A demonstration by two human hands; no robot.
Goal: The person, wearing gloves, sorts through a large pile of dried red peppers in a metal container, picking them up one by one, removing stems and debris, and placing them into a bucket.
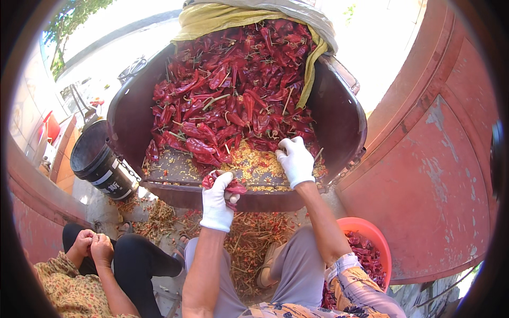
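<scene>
A heap of dried red chili peppers fills a dark metal cart bed in front of me, spilling from a yellow cloth sack. Loose pale yellow seeds cover the bed's near part. My left hand, in a white glove, is closed around some red chili peppers over the bed's near edge. In a matching glove, my right hand is at the near right side of the heap, its fingers curled together against the peppers. Whatever lies between those fingertips is hidden.
A red tub of chili peppers stands by my right leg. A black bucket is left of the cart. Stems and scraps litter the ground. Another person sits at lower left, bare hands together. Red metal doors flank the right.
</scene>
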